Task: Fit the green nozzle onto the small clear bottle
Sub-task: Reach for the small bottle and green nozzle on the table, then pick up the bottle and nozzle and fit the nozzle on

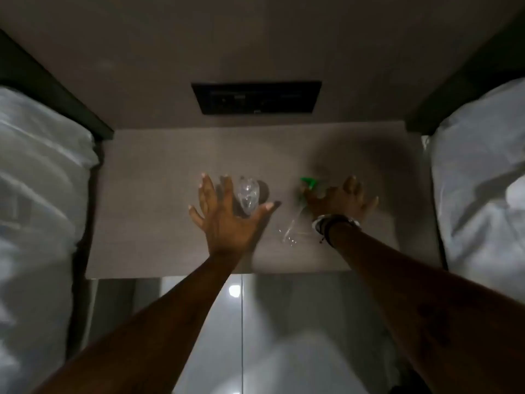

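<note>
The small clear bottle (248, 197) stands on the grey bedside table (159, 223), near its middle. My left hand (227, 214) is spread open just in front of the bottle, fingers and thumb either side of it, not closed on it. The green nozzle (308, 184) lies to the right with its clear dip tube (291, 231) trailing toward me. My right hand (341, 199) hovers over the nozzle with fingers apart, covering part of it; whether it touches the nozzle is unclear. Bracelets ring that wrist.
A dark switch panel (255, 98) is set in the wall behind the table. White bedding lies on the left (37, 194) and on the right (480, 180). A pale glossy floor (255, 322) shows below the table's front edge.
</note>
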A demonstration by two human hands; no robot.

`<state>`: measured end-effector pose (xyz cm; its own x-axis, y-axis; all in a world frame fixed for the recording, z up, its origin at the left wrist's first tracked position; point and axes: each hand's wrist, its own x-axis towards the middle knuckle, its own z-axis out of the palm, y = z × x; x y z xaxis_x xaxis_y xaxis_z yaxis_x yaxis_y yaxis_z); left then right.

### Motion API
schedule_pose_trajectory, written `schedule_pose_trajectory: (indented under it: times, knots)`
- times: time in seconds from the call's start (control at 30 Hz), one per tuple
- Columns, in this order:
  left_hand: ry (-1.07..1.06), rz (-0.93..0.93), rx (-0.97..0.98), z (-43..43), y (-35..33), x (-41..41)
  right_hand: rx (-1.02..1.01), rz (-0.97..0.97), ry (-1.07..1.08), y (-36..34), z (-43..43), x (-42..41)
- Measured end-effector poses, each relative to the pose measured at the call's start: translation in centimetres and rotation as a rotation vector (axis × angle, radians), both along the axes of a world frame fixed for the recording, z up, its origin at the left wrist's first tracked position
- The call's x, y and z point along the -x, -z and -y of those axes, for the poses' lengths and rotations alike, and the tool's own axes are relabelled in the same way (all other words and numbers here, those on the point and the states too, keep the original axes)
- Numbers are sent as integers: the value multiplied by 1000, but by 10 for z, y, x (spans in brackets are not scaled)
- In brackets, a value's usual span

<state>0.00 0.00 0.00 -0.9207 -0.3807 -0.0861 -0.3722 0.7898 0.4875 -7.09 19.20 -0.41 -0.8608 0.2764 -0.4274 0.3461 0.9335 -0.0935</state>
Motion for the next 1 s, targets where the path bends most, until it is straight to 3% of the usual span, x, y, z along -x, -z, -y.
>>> schedule_pose_trajectory:
  times: [0.2, 0.33, 0.43, 0.53, 0.63, 0.7, 0.87, 1.0]
  knots:
    - [-201, -255, -240, 1, -7, 29, -131, -99, -49, 4, 33, 46]
    - [-224, -210, -318, -1, -9, 25, -69, -53, 45, -3, 36, 46]
    - [-106, -145, -425, 0, -7, 14, 394, -160, 317, -25, 35, 44]
    - [56, -40, -501, 12, -9, 16, 833, -331, 426, -69, 28, 43]
    - [214, 98, -546, 19, -12, 26, 1231, -595, 474, -99, 21, 31]
    - [293, 180, -535, 24, -16, 33, 1354, -656, 387, -111, 29, 21]
    - [365, 252, -568, 37, -19, 40, 1283, -653, 201, -109, 52, 14]
    - [430, 262, -464, 38, -18, 43, 1140, -648, -4, -98, 59, 7]
